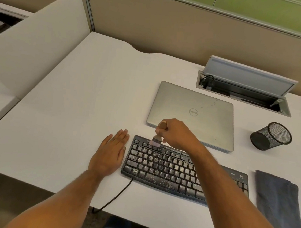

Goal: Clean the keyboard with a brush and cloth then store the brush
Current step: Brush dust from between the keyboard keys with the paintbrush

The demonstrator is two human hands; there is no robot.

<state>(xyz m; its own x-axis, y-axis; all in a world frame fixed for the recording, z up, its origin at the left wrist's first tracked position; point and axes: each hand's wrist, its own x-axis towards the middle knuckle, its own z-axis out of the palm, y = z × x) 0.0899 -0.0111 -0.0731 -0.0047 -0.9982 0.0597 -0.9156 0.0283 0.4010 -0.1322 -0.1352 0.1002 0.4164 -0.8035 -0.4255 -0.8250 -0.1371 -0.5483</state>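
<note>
While the brush is held to the top row, the moment is noted as follows.

Right hand: the right hand [176, 134] is wrapped round the handle of the brush [157, 135]; the bristles are pressed onto the upper-left keys.

Left hand: the left hand [111, 151] is laid flat on the desk [64, 106], fingers straight, nothing gripped, its edge just beside or touching the left end of the keyboard [168, 168]; which one cannot be told.

Keyboard: black, corded, set at the near edge of the desk; pale dust is seen over most keys and thickly on the space bar. It is judged light and rigid, apt to slide under brushing, so it is best steadied at its end.

Brush: short wooden handle, soft pale bristles. It is judged light, with yielding bristles; hold is best taken on the handle above the ferrule.

Cloth: the dark cloth [278, 205] is folded, untouched, just right of the keyboard; judged limp and easily bunched.

Storage: a black mesh pen cup [271, 136] is seen lying tilted on its side, well apart from the brush; likely to roll if nudged.

Stage: brushing is judged barely begun.

Other: a closed laptop [193, 114] lies behind the keyboard.
</note>
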